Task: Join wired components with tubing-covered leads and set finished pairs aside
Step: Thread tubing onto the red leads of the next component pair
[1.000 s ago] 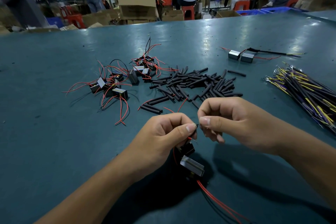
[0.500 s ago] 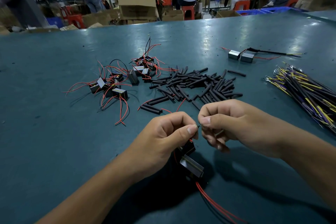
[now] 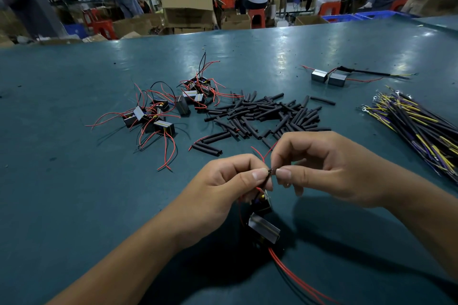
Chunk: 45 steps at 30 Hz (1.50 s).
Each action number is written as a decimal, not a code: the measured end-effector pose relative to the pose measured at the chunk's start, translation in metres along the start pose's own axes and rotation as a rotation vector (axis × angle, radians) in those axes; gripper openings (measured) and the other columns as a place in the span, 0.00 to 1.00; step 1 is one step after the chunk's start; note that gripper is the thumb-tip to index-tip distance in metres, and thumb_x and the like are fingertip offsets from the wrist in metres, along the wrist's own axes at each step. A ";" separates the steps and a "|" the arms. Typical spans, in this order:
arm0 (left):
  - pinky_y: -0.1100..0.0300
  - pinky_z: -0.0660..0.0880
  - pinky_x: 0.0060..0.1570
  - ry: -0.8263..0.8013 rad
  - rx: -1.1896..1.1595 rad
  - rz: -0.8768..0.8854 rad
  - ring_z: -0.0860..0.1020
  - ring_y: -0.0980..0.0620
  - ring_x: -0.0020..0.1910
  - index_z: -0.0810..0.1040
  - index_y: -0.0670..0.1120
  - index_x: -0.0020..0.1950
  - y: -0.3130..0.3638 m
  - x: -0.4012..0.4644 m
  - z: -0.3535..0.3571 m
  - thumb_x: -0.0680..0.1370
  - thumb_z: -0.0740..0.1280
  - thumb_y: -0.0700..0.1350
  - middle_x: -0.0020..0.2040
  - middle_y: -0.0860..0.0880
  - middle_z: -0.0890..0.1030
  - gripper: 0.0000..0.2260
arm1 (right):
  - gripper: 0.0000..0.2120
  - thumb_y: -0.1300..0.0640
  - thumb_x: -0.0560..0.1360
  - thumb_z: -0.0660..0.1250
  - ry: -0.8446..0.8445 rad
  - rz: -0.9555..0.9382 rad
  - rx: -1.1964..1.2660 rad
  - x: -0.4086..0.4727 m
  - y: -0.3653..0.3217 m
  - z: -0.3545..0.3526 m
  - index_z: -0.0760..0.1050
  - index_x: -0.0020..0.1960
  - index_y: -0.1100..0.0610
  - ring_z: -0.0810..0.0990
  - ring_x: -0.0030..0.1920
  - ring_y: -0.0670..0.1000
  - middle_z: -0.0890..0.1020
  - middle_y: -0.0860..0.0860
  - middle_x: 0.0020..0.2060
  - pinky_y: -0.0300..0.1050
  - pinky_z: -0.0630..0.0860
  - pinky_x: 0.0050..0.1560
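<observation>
Left hand (image 3: 230, 181) and right hand (image 3: 319, 168) pinch one black lead (image 3: 269, 173) fingertip-to-fingertip

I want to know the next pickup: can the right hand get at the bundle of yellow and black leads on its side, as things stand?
Probably yes, once freed. The bundle of leads lies uncovered on the table beside the right hand, nothing between them. But that hand now pinches a wire end against the left hand.

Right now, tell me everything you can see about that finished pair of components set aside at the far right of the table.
The finished pair is two small grey, metallic-looking blocks lying side by side, touching or nearly so, on the green table. Thin red wires leave both sides, and a black tube-covered lead runs off to the right, ending in yellowish wire. Neither hand touches it; it lies apart from the tubing pile.
</observation>
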<state>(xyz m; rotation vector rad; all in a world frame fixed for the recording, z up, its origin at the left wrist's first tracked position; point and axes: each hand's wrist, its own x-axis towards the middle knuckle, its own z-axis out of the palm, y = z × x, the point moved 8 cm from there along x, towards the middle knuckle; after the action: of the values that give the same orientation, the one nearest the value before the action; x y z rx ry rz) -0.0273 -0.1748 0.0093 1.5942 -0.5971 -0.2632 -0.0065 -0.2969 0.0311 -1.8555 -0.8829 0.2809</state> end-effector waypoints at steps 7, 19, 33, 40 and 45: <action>0.70 0.68 0.38 0.000 -0.031 -0.012 0.71 0.59 0.35 0.81 0.51 0.41 -0.001 0.000 0.000 0.79 0.64 0.42 0.38 0.49 0.77 0.10 | 0.03 0.54 0.76 0.69 0.001 -0.007 0.002 0.000 0.000 -0.003 0.79 0.47 0.53 0.78 0.39 0.44 0.80 0.53 0.40 0.42 0.79 0.39; 0.70 0.69 0.38 0.010 -0.038 -0.020 0.71 0.59 0.34 0.82 0.46 0.43 -0.003 -0.001 -0.003 0.78 0.66 0.40 0.36 0.49 0.76 0.07 | 0.02 0.56 0.76 0.69 0.012 -0.003 0.016 0.002 -0.002 -0.002 0.79 0.46 0.54 0.78 0.37 0.43 0.81 0.50 0.39 0.39 0.78 0.38; 0.70 0.69 0.37 0.050 -0.011 -0.020 0.72 0.58 0.33 0.84 0.50 0.42 -0.005 0.000 -0.006 0.78 0.67 0.44 0.37 0.47 0.78 0.08 | 0.04 0.56 0.74 0.71 0.036 0.007 -0.016 0.001 -0.003 -0.002 0.80 0.44 0.56 0.77 0.35 0.40 0.81 0.44 0.35 0.35 0.75 0.36; 0.68 0.69 0.38 0.054 -0.009 0.010 0.72 0.57 0.34 0.82 0.46 0.42 -0.003 0.001 -0.007 0.78 0.67 0.43 0.36 0.49 0.77 0.06 | 0.04 0.53 0.74 0.72 0.058 0.072 -0.047 0.001 -0.003 -0.004 0.80 0.43 0.53 0.77 0.34 0.42 0.81 0.45 0.34 0.39 0.75 0.34; 0.68 0.69 0.38 0.074 0.007 0.014 0.72 0.58 0.35 0.81 0.47 0.41 -0.004 0.002 -0.008 0.77 0.68 0.43 0.37 0.48 0.78 0.06 | 0.11 0.56 0.77 0.72 0.199 0.165 0.013 0.000 0.002 -0.018 0.81 0.36 0.57 0.78 0.28 0.48 0.81 0.53 0.29 0.42 0.74 0.27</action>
<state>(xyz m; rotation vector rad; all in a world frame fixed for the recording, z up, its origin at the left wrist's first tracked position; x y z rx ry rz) -0.0210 -0.1690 0.0072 1.5990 -0.5525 -0.1905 0.0042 -0.3099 0.0377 -1.9103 -0.5924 0.1992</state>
